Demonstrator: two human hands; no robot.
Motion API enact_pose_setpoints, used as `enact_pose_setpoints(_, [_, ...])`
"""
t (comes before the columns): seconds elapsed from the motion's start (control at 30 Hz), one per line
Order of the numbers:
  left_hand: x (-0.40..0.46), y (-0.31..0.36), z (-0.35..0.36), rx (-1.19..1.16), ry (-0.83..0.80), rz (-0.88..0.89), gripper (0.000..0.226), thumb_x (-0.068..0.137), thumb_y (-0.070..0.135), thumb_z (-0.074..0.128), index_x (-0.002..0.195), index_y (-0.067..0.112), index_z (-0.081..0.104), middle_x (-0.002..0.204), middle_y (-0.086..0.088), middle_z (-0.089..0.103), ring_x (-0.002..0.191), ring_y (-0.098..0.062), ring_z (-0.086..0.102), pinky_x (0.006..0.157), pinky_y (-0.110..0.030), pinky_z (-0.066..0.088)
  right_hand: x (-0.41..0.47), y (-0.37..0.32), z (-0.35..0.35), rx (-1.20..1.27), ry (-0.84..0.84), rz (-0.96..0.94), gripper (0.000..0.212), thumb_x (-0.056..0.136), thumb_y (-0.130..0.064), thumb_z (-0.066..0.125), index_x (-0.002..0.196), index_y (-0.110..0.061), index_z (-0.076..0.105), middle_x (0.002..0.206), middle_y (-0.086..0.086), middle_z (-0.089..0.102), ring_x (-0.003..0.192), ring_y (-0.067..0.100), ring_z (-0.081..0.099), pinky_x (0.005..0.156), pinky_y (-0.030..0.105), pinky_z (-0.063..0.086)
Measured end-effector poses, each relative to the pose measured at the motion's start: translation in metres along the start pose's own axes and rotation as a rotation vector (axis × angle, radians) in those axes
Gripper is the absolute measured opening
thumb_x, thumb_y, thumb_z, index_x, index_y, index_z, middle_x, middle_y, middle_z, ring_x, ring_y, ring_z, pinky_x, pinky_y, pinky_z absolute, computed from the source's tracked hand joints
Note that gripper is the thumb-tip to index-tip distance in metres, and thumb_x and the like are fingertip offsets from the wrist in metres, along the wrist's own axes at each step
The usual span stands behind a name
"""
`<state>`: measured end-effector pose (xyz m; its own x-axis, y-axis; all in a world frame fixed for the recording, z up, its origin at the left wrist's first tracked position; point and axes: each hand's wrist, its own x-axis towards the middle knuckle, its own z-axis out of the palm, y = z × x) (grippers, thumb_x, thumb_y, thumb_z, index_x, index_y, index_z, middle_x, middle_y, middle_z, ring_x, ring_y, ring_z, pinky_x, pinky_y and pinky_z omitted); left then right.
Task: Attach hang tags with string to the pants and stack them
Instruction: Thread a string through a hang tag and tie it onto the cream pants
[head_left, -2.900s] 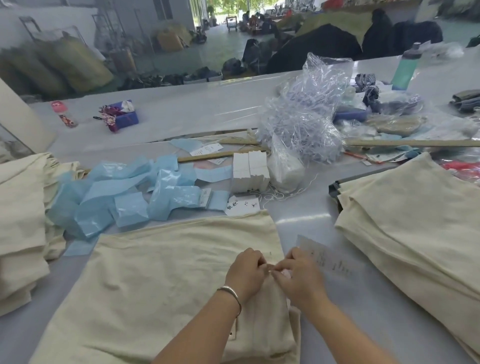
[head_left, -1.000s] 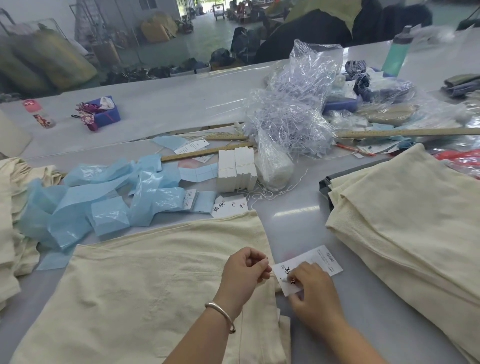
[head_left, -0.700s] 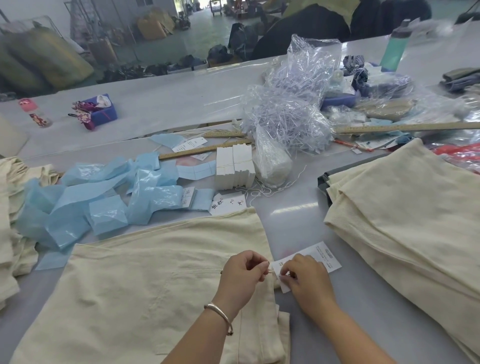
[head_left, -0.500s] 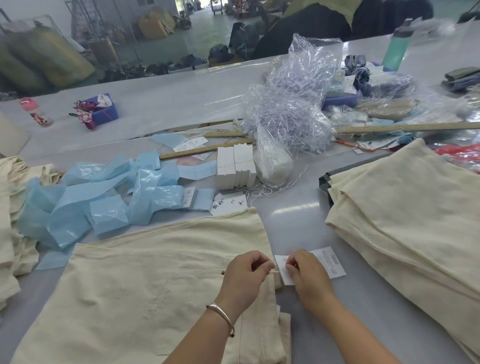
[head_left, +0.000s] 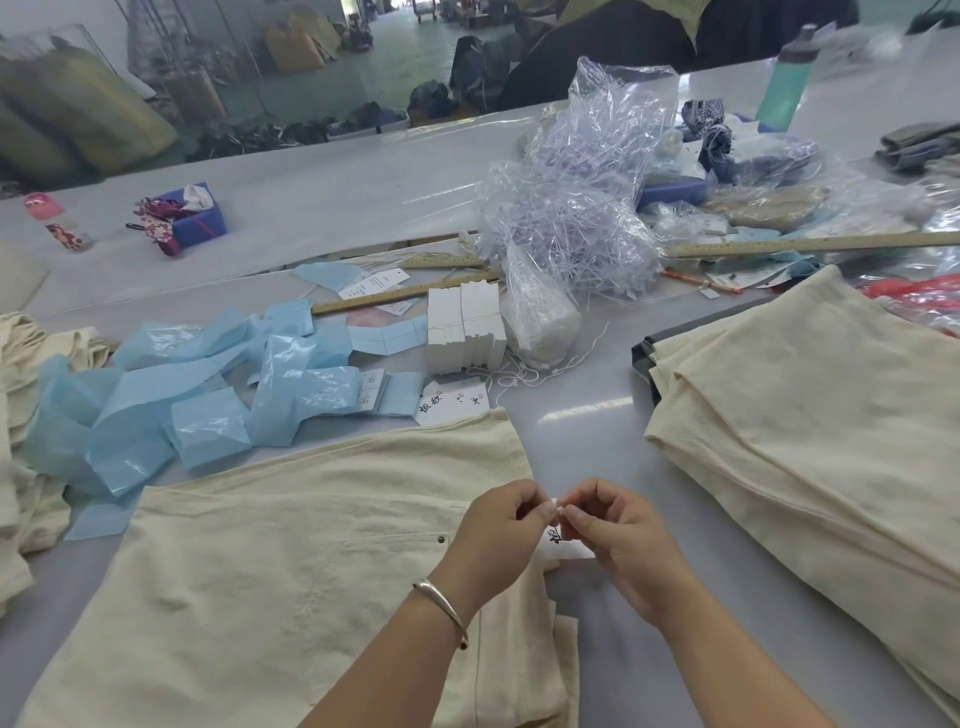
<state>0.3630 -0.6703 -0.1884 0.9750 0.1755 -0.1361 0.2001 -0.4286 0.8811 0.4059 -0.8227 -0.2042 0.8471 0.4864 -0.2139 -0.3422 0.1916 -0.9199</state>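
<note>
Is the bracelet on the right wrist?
No, the silver bracelet sits on the wrist of the left hand, while the right hand has a bare wrist.

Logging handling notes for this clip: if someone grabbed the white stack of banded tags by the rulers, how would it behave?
The stack of tags would probably lift as one stiff block, since a thin band circles it. It looks light, being card. Standing on edge on the table, a sideways push might tip it.
</note>
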Motion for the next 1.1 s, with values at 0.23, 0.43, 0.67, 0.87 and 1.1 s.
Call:
enact_pose_setpoints(0.23, [0.0,0.003,-0.001,0.026,-0.004,-0.006,0.02,0.091,0.017,0.059,0.072,0.015,0.064,0.051,0.015,0.045,0.051,-0.002,0.037,0.054,-0.019,0.03,0.001,-0.002,0.001,-0.087,-0.002,-0.048,0.012,0.086,0.012,0.057,0.082,0.002,0.064,0.073,0.013,0.065,0.07,0.019,0.058,0.069,0.024,0.049])
enact_pose_setpoints(0.43, [-0.001,0.006,-0.001,0.155,0.005,0.063,0.019,0.09,0.02,0.059,0.077,0.007,0.064,0.062,0.009,0.051,0.056,-0.003,0.04,0.055,-0.017,0.033,0.0,-0.004,0.008,-0.308,0.064,-0.178,0.015,0.083,0.014,0.06,0.083,0.0,0.061,0.07,0.006,0.065,0.068,0.013,0.062,0.066,0.021,0.05])
enact_pose_setpoints(0.67, [0.005,-0.004,-0.009,-0.111,-0.124,-0.063,0.027,0.085,0.03,0.073,0.071,0.008,0.064,0.054,0.014,0.055,0.05,-0.001,0.044,0.053,-0.014,0.036,-0.001,-0.014,0.001,-0.189,-0.044,-0.122,0.038,0.076,0.0,0.075,0.105,-0.006,0.053,0.07,0.01,0.064,0.067,0.019,0.062,0.07,0.026,0.053])
enact_pose_setpoints(0.87, [0.004,-0.017,0.0,-0.062,-0.033,-0.098,0.024,0.077,0.033,0.08,0.074,0.021,0.059,0.075,0.009,0.059,0.055,0.004,0.047,0.059,-0.012,0.038,-0.002,-0.01,-0.001,-0.267,-0.03,-0.037,0.042,0.077,0.003,0.075,0.111,-0.01,0.054,0.07,0.01,0.065,0.067,0.021,0.062,0.072,0.027,0.052])
enact_pose_setpoints(1.1, [-0.019,-0.051,-0.037,0.187,0.162,-0.128,0.016,0.08,0.03,0.074,0.081,0.031,0.058,0.096,0.011,0.056,0.072,-0.002,0.054,0.066,-0.009,0.037,-0.001,0.007,0.03,-1.058,0.295,-0.13,0.02,0.084,-0.029,0.07,0.095,-0.025,0.054,0.075,-0.01,0.049,0.078,0.014,0.052,0.065,0.025,0.036])
